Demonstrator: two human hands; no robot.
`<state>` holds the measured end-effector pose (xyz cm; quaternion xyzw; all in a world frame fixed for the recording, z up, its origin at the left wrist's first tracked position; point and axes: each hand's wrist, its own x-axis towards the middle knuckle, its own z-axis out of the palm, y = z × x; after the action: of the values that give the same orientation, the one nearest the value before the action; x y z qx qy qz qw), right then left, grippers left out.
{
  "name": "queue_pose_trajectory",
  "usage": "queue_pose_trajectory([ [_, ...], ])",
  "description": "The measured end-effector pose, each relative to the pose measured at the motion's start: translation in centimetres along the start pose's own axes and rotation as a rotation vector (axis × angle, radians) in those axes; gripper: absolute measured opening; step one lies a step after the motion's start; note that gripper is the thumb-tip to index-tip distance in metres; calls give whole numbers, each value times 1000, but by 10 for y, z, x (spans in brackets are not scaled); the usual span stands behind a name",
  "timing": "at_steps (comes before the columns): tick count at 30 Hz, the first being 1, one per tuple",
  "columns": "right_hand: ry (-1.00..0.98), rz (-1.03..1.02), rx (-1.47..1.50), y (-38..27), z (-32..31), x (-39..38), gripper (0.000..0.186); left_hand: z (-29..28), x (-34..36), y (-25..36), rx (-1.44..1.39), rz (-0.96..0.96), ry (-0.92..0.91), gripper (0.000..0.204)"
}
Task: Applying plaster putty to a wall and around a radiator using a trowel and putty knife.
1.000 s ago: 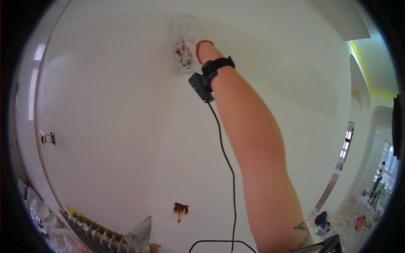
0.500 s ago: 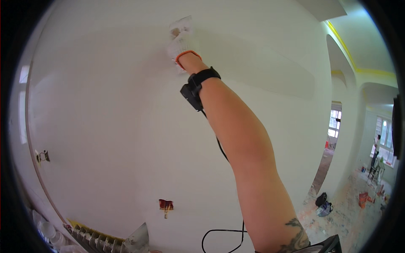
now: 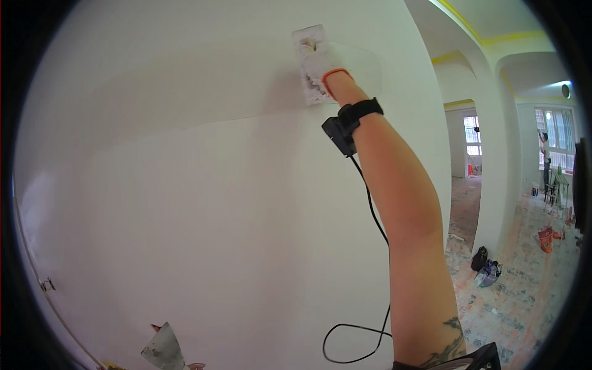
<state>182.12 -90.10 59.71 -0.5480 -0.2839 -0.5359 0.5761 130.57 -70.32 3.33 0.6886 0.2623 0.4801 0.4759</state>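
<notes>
High on the pale wall [image 3: 203, 203], my right hand [image 3: 319, 63] wears a white glove with an orange cuff. It is closed around the grip of a rectangular plastering trowel [image 3: 316, 98], whose blade lies against the wall and is smeared with white plaster. At the lower edge, only a bit of my left hand [image 3: 196, 366] shows. Beside it a grey metal putty knife [image 3: 164, 348] is held blade up, its handle out of the picture. A faint curved line of plaster runs across the wall left of the trowel.
A black device [image 3: 341, 132] is strapped to my right wrist; its cable [image 3: 372, 203] hangs down in a loop. A wall box [image 3: 47, 285] sits at far left. At right, bags [image 3: 487, 271] lie on the stained floor, and a person [image 3: 545, 157] stands by a window.
The view has turned to the right. The trowel and my right arm appear further right in the picture, and the putty knife further left, now partly covering the reddish wall box. The radiator has left view.
</notes>
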Motion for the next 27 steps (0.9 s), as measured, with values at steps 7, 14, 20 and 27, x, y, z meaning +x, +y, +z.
queue_pose_trajectory([
  [7, -31, -22, 26, 242, -115, 122, 59, 221, -47, 47, 21, -75, 134, 44],
  [14, -249, 420, 872, 278, -135, 72, 32, 196, -27, 33, 71, -81, 200, 38],
  [20, -148, 584, 988, 274, -130, 66, 25, 199, -34, 38, 102, -80, 167, 36],
  [27, -154, 530, 790, 246, -127, 59, 31, 221, -60, -3, 7, -47, 170, 34],
])
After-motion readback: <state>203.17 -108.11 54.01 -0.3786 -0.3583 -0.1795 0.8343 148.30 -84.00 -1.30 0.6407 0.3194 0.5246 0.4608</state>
